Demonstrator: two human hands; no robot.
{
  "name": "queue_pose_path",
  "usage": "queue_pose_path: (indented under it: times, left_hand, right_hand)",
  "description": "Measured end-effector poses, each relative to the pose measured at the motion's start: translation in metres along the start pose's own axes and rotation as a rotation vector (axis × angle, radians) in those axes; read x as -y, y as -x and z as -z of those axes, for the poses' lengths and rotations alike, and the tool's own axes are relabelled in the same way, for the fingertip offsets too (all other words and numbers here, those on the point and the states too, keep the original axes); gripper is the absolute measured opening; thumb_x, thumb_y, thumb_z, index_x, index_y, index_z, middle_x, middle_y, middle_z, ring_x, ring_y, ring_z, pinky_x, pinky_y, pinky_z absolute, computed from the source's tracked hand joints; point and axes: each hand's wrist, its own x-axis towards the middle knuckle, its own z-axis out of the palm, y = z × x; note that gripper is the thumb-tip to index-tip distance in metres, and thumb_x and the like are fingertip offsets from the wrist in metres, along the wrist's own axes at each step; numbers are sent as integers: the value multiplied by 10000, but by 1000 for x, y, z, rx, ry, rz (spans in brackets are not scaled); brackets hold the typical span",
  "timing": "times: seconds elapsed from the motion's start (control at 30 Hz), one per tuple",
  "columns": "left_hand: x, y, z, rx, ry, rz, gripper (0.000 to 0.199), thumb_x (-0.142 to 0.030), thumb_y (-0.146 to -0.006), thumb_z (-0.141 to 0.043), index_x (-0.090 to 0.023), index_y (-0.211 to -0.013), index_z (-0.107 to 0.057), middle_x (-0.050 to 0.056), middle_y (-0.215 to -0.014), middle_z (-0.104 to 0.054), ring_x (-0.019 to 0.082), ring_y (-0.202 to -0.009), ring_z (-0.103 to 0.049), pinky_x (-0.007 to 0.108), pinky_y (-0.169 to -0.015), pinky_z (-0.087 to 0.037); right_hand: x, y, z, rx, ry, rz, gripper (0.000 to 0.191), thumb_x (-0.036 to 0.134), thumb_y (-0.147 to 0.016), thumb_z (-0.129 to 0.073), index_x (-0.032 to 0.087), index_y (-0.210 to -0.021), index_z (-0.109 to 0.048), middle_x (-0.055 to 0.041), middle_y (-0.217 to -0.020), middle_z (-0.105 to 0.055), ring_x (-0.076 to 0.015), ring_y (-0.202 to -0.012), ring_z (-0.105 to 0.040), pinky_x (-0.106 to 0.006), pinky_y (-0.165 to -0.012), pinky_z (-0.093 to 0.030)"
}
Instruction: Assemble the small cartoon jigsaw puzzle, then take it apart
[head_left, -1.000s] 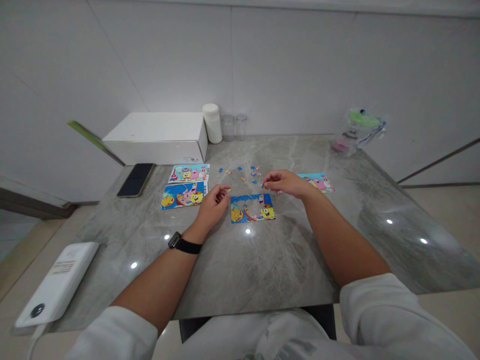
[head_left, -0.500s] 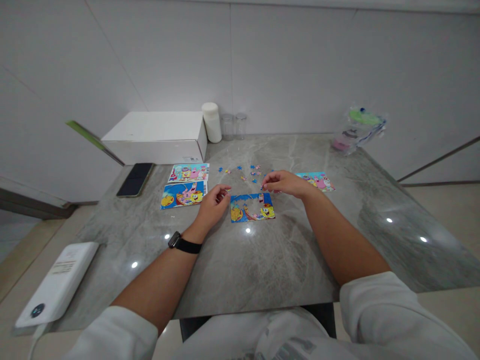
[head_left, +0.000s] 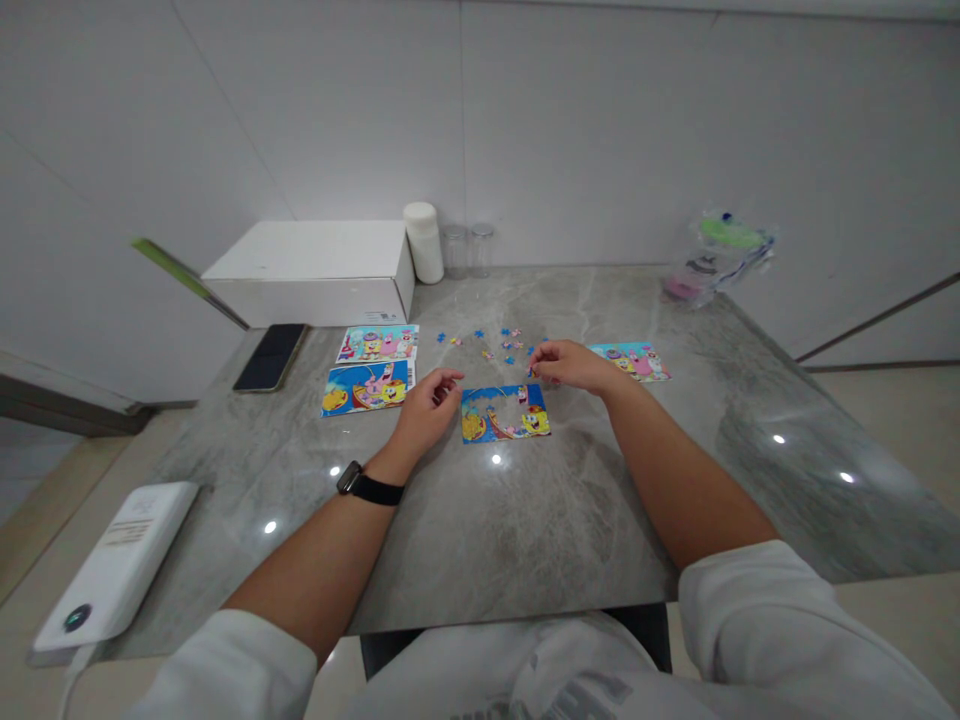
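In the head view, the partly filled jigsaw (head_left: 474,427) lay flat on the grey table (head_left: 540,530), between the two hands, and a grey opening showed in its middle. The left hand (head_left: 429,408) was just beside its left edge, with the fingers curled; I could not tell whether the fingertips were together or apart, or whether they had something between them. The right hand (head_left: 566,362) was near the upper right corner, and its thumb and forefinger seemed closed together on a small blue piece (head_left: 531,372). The loose pieces (head_left: 487,355) were scattered beyond the jigsaw. The blue picture card (head_left: 367,388) lay to the left of the left hand.

For good handling, in my judgement, the small blue piece needed a light grip by its edges, so that its print and its tabs could be seen. It was wise to compare it with the blue picture card and to turn it before any pressing. A flat, straight press suited such thin parts, while the left hand could steady the border gently; a sideways push could make the joined parts slip.
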Motion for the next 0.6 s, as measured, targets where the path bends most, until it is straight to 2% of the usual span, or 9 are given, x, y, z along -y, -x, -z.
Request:
queue_pose_path:
  times: [0.23,0.3,0.47,0.6]
  left_hand:
    - [1,0,0,5,-10,-11,268,-327,-919,-591,-206,-1136,-692,10,-895,-658,143,-738,-570,271,-693,-459]
    - [1,1,-1,18,-23,-19,266,-330,-927,-590,-209,-1141,-691,13,-902,-664,145,-737,-572,271,-686,-460]
    - [0,4,-3,55,-102,-89,258,-299,-927,-597,-212,-1148,-697,21,-925,-677,140,-707,-556,275,-673,-456]
    - [0,6,-5,89,-145,-146,245,-286,-932,-595,-215,-1145,-692,28,-949,-675,139,-711,-556,278,-688,-468]
  right_hand:
    - [10,6,-9,105,-63,73,238,279,-739,-646,204,-954,-716,48,-665,-575,-117,-602,-502,-224,-537,-389]
    - [14,8,-9,129,-71,77,223,286,-747,-641,206,-937,-727,37,-678,-589,-114,-601,-490,-225,-536,-380]
    - [28,20,-10,91,-140,44,159,285,-739,-682,216,-882,-671,32,-716,-615,-114,-631,-525,-220,-565,-416]
    - [38,36,-9,95,-159,79,164,301,-752,-716,215,-870,-641,21,-764,-633,-122,-680,-560,-227,-607,-451]
